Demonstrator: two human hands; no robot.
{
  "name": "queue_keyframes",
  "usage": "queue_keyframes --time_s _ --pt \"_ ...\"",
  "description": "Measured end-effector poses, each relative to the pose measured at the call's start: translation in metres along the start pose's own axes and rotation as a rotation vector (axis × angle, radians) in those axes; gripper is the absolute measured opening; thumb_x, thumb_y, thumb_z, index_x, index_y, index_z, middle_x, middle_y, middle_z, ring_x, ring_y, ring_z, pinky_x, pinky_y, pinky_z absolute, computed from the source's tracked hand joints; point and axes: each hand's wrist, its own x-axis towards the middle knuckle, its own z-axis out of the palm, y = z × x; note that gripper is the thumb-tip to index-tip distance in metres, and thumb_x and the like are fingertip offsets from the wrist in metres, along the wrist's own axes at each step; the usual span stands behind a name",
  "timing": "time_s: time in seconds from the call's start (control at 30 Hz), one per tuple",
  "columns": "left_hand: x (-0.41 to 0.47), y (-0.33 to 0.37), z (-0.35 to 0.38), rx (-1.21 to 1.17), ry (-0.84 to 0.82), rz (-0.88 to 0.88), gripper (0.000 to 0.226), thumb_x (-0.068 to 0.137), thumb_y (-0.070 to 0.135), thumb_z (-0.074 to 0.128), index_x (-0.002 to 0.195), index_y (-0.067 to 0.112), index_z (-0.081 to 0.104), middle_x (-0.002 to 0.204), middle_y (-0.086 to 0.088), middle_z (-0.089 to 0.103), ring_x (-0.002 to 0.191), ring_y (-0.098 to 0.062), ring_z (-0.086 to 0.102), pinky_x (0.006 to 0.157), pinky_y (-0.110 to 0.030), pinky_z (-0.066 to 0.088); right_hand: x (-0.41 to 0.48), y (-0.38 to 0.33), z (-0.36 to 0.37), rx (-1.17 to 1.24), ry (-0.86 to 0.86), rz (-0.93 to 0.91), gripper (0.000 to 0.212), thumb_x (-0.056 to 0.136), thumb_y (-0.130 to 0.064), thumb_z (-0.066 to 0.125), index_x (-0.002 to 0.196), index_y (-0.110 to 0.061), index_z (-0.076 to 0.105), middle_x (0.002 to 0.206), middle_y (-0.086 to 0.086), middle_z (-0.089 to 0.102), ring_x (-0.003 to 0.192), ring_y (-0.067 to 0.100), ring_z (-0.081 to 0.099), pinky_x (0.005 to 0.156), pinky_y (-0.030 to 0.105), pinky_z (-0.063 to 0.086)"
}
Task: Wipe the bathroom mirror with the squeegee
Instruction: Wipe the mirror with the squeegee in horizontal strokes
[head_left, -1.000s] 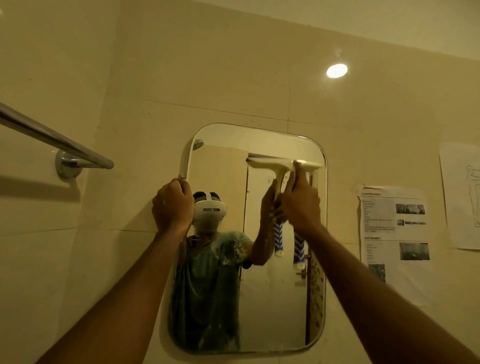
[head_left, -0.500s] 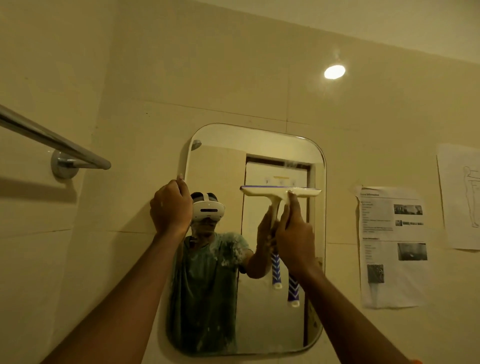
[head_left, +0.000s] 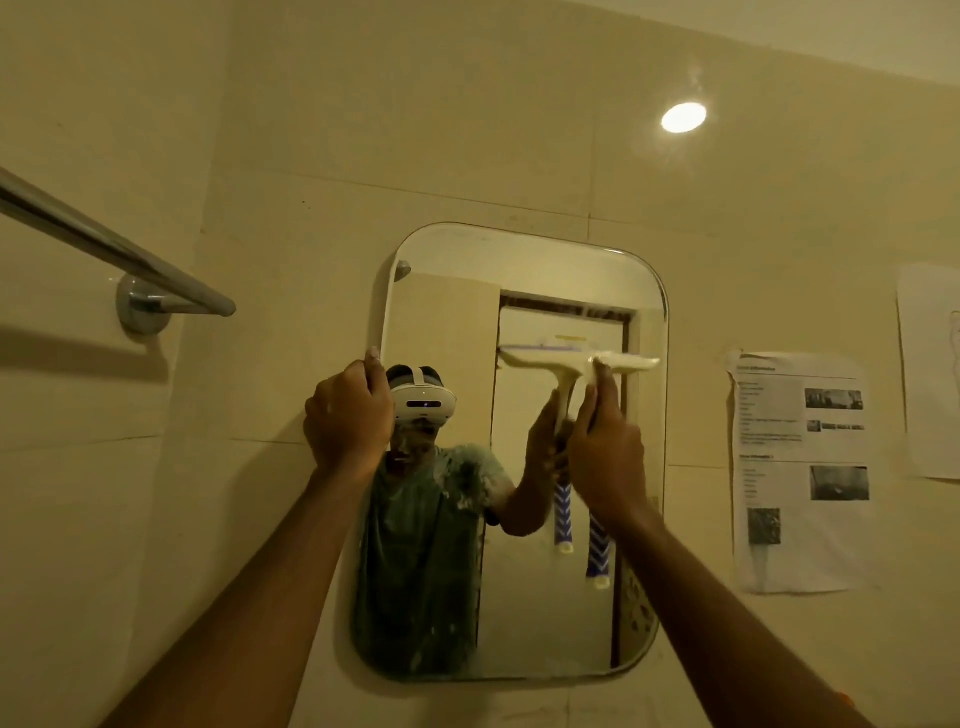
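The rounded bathroom mirror (head_left: 519, 244) hangs on the tiled wall, with smears along its lower part. A white squeegee (head_left: 576, 359) lies with its blade level against the glass across the mirror's upper right half. My right hand (head_left: 605, 452) is closed around its handle just below the blade. The blue-and-white striped handle end (head_left: 597, 566) sticks out below my wrist. My left hand (head_left: 348, 415) grips the mirror's left edge at mid-height. The glass reflects the person, the squeegee and a door.
A chrome towel rail (head_left: 119, 249) juts out from the wall at the upper left. A printed sheet (head_left: 800, 467) is taped to the wall right of the mirror, with another paper (head_left: 930, 374) at the far right edge. A bright light spot (head_left: 683, 118) shines above.
My right hand has drawn the squeegee down from near the mirror's top; over the last half second it has stayed level. My left hand holds the same edge.
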Motion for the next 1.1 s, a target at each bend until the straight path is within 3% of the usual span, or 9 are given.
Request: queue_keyframes --time_s 0.13,0.2,0.33,0.53,0.6,0.8,0.87,1.0,1.1 --pt "-0.005 -0.001 -0.004 0.019 -0.041 -0.023 0.055 0.102 0.042 0.029 0.079 0.008 0.065 0.069 -0.012 0.066 0.064 -0.029 0.063 0.06 -0.035 0.052 -0.064 0.006 -0.003 -0.072 -0.082 0.032 0.09 0.075 -0.07 0.012 0.153 -0.026 0.015 0.061 0.002 0.059 0.046 0.015 0.06 0.042 0.029 0.054" --pt "-0.013 -0.004 -0.007 0.023 -0.06 -0.024 0.056 0.102 0.043 0.028 0.079 0.008 0.065 0.07 -0.012 0.066 0.066 -0.03 0.064 0.062 -0.037 0.053 -0.069 0.003 -0.005 -0.071 -0.087 0.055 0.08 0.082 -0.064 0.013 0.153 -0.026 0.018 0.061 0.0 0.058 0.044 0.011 0.057 0.04 0.024 0.051" --pt "-0.025 -0.015 -0.01 0.03 -0.101 -0.036 0.056 0.102 0.045 0.027 0.08 0.009 0.064 0.07 -0.012 0.065 0.067 -0.03 0.064 0.062 -0.036 0.053 -0.012 -0.011 -0.01 -0.016 -0.048 0.075 0.047 0.104 -0.038 0.026 0.15 -0.027 0.027 0.062 0.003 0.056 0.045 0.013 0.054 0.042 0.031 0.053" --pt "-0.05 -0.025 -0.013 0.03 -0.1 -0.056 0.053 0.102 0.044 0.028 0.079 0.01 0.062 0.073 -0.011 0.066 0.069 -0.03 0.063 0.064 -0.036 0.051 0.002 -0.012 -0.01 -0.038 -0.036 0.04 0.049 0.104 -0.04 0.026 0.151 -0.03 0.022 0.064 0.008 0.061 0.05 0.023 0.064 0.045 0.04 0.058" --pt "-0.052 -0.024 -0.013 0.029 -0.098 -0.062 0.052 0.102 0.044 0.029 0.079 0.01 0.062 0.073 -0.01 0.065 0.068 -0.028 0.062 0.062 -0.033 0.047 -0.026 -0.002 -0.003 -0.052 -0.042 0.042 0.05 0.103 -0.04 0.025 0.152 -0.03 0.02 0.062 0.006 0.06 0.047 0.019 0.062 0.043 0.035 0.057" --pt "-0.055 -0.026 -0.012 0.049 -0.124 -0.073 0.051 0.102 0.045 0.029 0.083 0.011 0.061 0.077 -0.007 0.063 0.071 -0.025 0.059 0.065 -0.032 0.045 -0.11 0.02 0.003 -0.039 -0.084 0.089 0.096 0.072 -0.082 0.002 0.152 -0.03 0.012 0.066 -0.005 0.058 0.051 0.006 0.057 0.044 0.017 0.045" --pt "-0.058 -0.026 -0.014 0.055 -0.138 -0.071 0.05 0.102 0.045 0.029 0.082 0.01 0.059 0.076 -0.004 0.059 0.07 -0.022 0.054 0.064 -0.032 0.041 -0.126 0.024 0.003 -0.075 -0.088 0.115 0.082 0.081 -0.076 0.002 0.15 -0.033 0.011 0.07 -0.003 0.061 0.052 0.004 0.056 0.043 0.015 0.043" --pt "-0.065 -0.03 -0.017 0.062 -0.151 -0.084 0.049 0.102 0.045 0.03 0.08 0.011 0.058 0.074 -0.002 0.056 0.068 -0.02 0.053 0.062 -0.031 0.038 -0.099 0.011 -0.009 -0.07 -0.082 0.152 0.05 0.102 -0.039 0.027 0.15 -0.025 0.027 0.062 -0.007 0.052 0.045 0.004 0.049 0.035 0.012 0.038" --pt "-0.071 -0.031 -0.019 0.073 -0.164 -0.122 0.048 0.102 0.043 0.031 0.081 0.011 0.059 0.073 -0.003 0.055 0.068 -0.02 0.051 0.061 -0.031 0.036 -0.058 0.003 -0.017 -0.068 -0.025 0.141 0.045 0.105 -0.031 0.03 0.15 -0.024 0.03 0.061 -0.005 0.05 0.043 0.004 0.045 0.035 0.011 0.036"
